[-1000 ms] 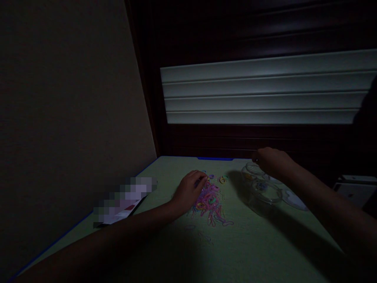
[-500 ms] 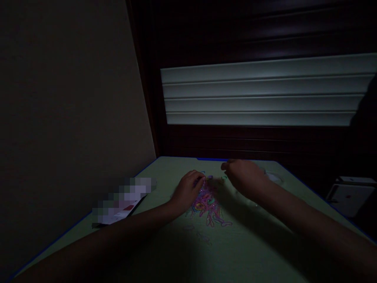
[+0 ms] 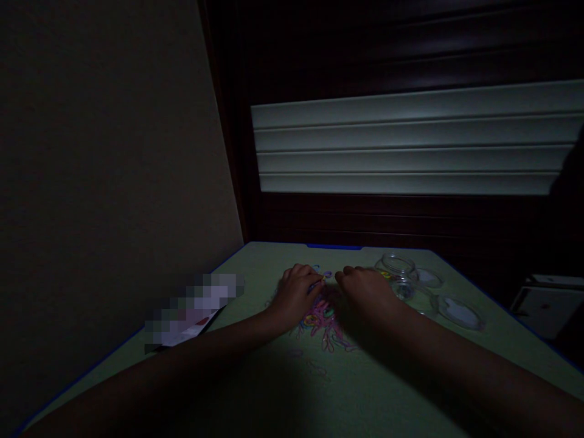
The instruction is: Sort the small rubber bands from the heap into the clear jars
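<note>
A loose pile of small colourful elastic bands (image 3: 326, 313), mostly pink with some yellow and green, lies in the middle of the table. My left hand (image 3: 296, 295) rests over the pile's left side, thumb and fingers drawn together; a speck of yellow shows by the fingertips, too small to name. Just right of the pile is my right hand (image 3: 365, 289), fingers curled in and closed; what they hold, if anything, is hidden. Behind that hand stands a clear jar (image 3: 396, 266). Another clear container (image 3: 413, 295) sits nearer, with dark bits visible inside, partly covered by the hand.
Two clear round lids, a far one (image 3: 427, 278) and a nearer one (image 3: 460, 313), lie right of the jars. A flat printed packet (image 3: 191, 313), partly blurred, is at the table's left edge. White boxes (image 3: 547, 304) stand beyond the right edge; a wall (image 3: 114, 152) borders the left.
My right hand has come down and left towards the pile, uncovering the jars and lids. My left hand has shifted slightly right, its fingers still drawn together.
</note>
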`<action>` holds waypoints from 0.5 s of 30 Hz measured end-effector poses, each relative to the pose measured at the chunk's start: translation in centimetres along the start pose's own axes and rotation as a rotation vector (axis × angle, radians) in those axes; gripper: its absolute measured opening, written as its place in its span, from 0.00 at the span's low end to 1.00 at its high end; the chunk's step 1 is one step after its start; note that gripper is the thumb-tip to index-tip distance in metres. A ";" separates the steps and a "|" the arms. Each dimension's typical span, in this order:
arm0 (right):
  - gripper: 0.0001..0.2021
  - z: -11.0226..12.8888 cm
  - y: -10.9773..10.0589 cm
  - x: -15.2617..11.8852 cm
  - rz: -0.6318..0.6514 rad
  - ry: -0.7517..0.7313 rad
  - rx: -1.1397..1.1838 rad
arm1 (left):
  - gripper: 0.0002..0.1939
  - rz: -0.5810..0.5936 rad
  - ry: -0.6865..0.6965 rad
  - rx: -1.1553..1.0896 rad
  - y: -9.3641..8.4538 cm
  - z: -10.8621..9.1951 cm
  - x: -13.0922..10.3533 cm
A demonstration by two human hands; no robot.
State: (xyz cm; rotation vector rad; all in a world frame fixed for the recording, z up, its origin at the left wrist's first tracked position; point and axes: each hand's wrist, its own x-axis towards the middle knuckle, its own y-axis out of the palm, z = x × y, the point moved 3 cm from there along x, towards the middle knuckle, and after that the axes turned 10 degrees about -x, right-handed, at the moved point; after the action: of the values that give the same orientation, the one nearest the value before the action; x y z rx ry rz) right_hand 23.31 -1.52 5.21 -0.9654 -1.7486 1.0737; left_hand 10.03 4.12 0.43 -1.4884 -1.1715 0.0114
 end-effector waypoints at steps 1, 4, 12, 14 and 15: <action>0.12 0.0 0.0 0.0 -0.009 0.004 0.002 | 0.09 0.004 0.003 0.012 0.0 0.0 0.0; 0.11 0.0 0.1 0.1 -0.028 0.005 0.008 | 0.08 0.010 0.002 0.024 0.1 0.0 -0.1; 0.11 -0.1 0.1 0.1 -0.007 0.016 0.008 | 0.05 -0.032 -0.020 -0.021 -0.2 0.1 -0.1; 0.11 0.0 0.4 0.1 -0.002 0.015 0.021 | 0.05 -0.051 -0.024 -0.041 -0.3 0.1 0.0; 0.11 0.1 0.7 0.1 -0.009 0.014 0.032 | 0.05 -0.061 -0.026 -0.052 -0.4 0.1 0.0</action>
State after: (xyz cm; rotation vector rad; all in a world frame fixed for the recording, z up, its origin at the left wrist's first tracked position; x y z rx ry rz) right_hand 23.36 -1.26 4.60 -0.9427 -1.7179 1.0832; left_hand 9.74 4.16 0.71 -1.5015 -1.2461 -0.0414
